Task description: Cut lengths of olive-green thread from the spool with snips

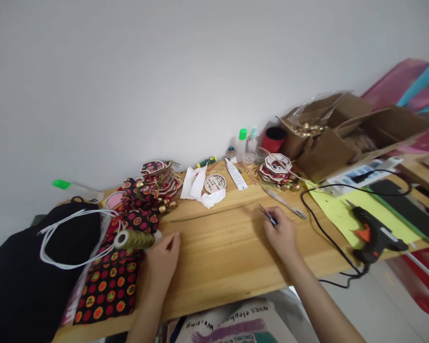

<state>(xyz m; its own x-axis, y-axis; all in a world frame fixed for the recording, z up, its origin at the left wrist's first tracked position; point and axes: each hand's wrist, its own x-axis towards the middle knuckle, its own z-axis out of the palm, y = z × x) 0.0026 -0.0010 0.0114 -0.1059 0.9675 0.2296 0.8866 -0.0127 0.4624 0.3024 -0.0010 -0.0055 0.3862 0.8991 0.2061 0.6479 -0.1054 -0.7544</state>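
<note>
Green thread point(214, 213) is laid in a long, thin line on the wooden table point(218, 267), in front of the two hands and across the space between them. Its left end is seen near the left hand point(164, 257), and its right end is seen near the right hand point(280, 231). The left fingers are curled in, with the tips close to the thumb, but the view is blurry, so it cannot be told if anything is pinched there. Just beside that hand, a fat green spool point(134, 239) is seen on its side over the flowery cloth point(109, 286). A small pointed tool point(268, 214) is pinched by the right thumb and fingers, with its tip aimed up and to the left.

By the wall, a round picture piece point(215, 183) is set next to crumpled white paper point(193, 183). Stacks of cards with gold bells are placed on both sides, one on the left point(153, 167) and one on the right point(278, 164). Farther right, a black glue gun point(373, 236) is laid partly on yellow paper point(329, 214). Behind it, bells are kept in a brown box point(325, 159).
</note>
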